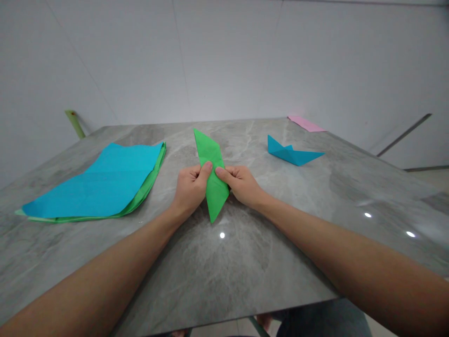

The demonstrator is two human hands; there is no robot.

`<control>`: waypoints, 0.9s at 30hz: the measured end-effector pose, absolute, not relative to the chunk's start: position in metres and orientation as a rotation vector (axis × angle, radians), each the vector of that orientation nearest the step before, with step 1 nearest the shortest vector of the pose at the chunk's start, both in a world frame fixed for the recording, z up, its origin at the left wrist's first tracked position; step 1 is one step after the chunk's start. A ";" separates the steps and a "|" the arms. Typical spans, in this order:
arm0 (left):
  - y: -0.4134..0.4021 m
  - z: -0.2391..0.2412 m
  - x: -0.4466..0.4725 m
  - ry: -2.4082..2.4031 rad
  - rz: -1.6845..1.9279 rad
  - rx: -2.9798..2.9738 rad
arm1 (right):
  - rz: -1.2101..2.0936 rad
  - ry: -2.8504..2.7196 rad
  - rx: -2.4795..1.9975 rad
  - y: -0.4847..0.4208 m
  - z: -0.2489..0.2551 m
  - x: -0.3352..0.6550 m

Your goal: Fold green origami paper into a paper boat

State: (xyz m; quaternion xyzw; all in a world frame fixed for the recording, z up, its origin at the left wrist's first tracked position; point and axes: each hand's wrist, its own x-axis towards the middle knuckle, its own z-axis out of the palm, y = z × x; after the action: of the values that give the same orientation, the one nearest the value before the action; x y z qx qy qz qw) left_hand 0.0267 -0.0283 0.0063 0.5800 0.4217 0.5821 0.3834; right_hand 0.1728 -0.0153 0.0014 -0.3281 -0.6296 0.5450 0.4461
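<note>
A folded green paper (211, 154), long and pointed at both ends, lies on the grey marble table (245, 262) in front of me. My left hand (191, 187) grips its left edge near the middle, thumb on top and fingers curled. My right hand (240, 183) pinches its right edge at the same height, thumb pressed on the paper. The two thumbs nearly meet on the paper.
A stack of flat paper sheets (101, 185), blue on top and green beneath, lies at the left. A folded blue paper boat (291, 152) sits at the right, a pink sheet (305, 123) at the far right edge. White walls stand behind the table.
</note>
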 end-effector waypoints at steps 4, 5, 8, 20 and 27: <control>-0.027 0.007 0.028 0.990 1.328 1.369 | 1.313 -1.536 -0.817 -0.016 0.002 0.174; -0.027 0.007 0.029 0.992 1.338 1.361 | 1.333 -1.538 -0.823 -0.016 0.002 0.174; -0.026 0.005 0.028 1.044 1.448 1.344 | 1.433 -1.593 -0.838 -0.014 0.002 0.177; -0.016 -0.004 0.021 1.256 1.548 1.511 | 1.587 -1.751 -0.913 -0.016 0.005 0.178; -0.018 -0.006 0.022 1.355 1.476 1.598 | 1.416 -1.888 -0.989 -0.020 0.005 0.179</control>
State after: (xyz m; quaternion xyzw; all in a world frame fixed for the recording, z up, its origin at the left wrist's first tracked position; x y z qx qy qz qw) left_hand 0.0221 -0.0175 -0.0061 0.5977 0.5068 0.5519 0.2851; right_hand 0.1789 -0.0196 0.0049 -0.3702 -0.7068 0.5300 0.2872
